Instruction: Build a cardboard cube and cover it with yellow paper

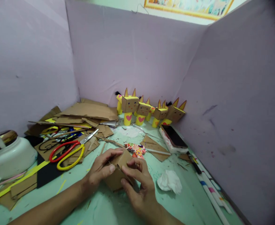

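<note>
Carefully align the edges of the cardboard box [112, 182], held at the near middle of the green tabletop [193, 203]. Brace its left side with the left hand [102, 168], half-curled around the cardboard, thumb near the upper edge. Grip its right side with the right hand [139, 179], fingers bent and nearly closed. Press evenly, folds flush; avoid crushing corners.

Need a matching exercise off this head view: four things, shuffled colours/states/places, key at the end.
Things:
1. Folded cardboard piece
2. Scissors
3. Crumpled tissue
4. Phone

Descriptions:
A. Dark screen facing up
B. One red handle loop, one yellow
C. Held between left hand and right hand
D. White, on the table

Pairs: 1-C, 2-B, 3-D, 4-A
</note>
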Action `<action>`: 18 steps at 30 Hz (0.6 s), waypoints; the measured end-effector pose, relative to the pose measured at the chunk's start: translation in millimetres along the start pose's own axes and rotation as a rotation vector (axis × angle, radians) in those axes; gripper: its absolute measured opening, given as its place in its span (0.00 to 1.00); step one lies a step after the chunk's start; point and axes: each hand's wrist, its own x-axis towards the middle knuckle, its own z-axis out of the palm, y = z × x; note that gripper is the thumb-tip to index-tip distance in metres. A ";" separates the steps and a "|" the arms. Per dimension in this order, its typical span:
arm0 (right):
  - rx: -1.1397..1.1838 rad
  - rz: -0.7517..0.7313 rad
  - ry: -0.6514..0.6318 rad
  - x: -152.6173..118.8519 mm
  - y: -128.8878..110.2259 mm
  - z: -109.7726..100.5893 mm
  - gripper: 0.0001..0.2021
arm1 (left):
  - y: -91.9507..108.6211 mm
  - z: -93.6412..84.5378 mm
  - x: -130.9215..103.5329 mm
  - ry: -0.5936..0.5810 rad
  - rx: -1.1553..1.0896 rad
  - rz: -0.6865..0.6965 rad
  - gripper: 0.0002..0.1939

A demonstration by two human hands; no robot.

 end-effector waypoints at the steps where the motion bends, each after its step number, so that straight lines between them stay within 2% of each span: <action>1: 0.002 0.001 -0.003 0.0 -0.1 -0.1 0.22 | 0.2 -0.1 -0.2 0.000 0.004 0.002 0.24; 18: -0.043 -0.033 -0.042 0.3 0.5 -1.7 0.23 | 2.0 -0.2 -0.6 -0.008 0.053 0.037 0.24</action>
